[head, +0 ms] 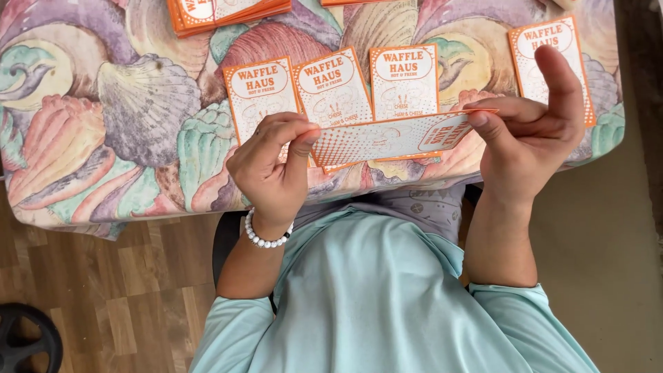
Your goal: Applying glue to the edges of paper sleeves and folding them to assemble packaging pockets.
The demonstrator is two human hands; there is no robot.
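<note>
Head view: both hands, left (pixel 271 170) and right (pixel 532 135), pinch one orange-and-white paper sleeve (pixel 394 138) above the table (pixel 138 103)

We see a shell-patterned tablecloth (pixel 103 103) bearing four flat orange-and-white paper sleeves (pixel 404 79) in a row; a stack of the same sleeves (pixel 221 12) above; wood flooring (pixel 117 290); a black wheel (pixel 24 342).

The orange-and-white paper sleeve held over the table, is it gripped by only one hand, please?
No, the left hand pinches one end of the paper sleeve and the right hand pinches the other.
</note>
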